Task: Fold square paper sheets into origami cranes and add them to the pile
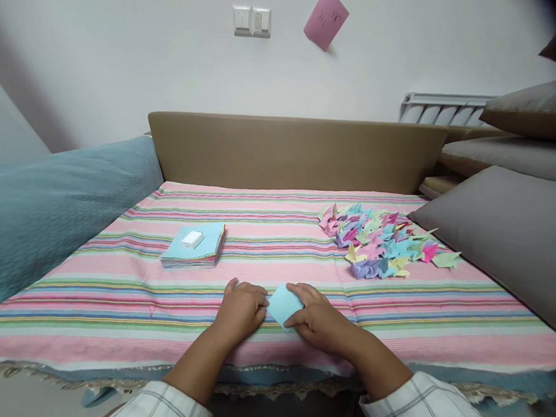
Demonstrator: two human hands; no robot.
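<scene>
A small light-blue square of paper [285, 305], seemingly folded, lies on the striped cloth between my hands with its corners turned like a diamond. My left hand [244, 308] rests at its left corner, fingers curled and the fingertips pressed on that corner. On the right side, my right hand [316, 314] grips the paper, the index finger along the upper edge and the thumb on the lower edge. The undersides of the fingers are hidden.
A stack of coloured paper [192, 246] with a white plug adapter [193, 239] on top sits at left. Many folded paper pieces [381, 241] are heaped at right. Grey cushions [495, 223] border the right, a blue-covered bolster [70, 205] the left, a brown backrest [294, 149] the back.
</scene>
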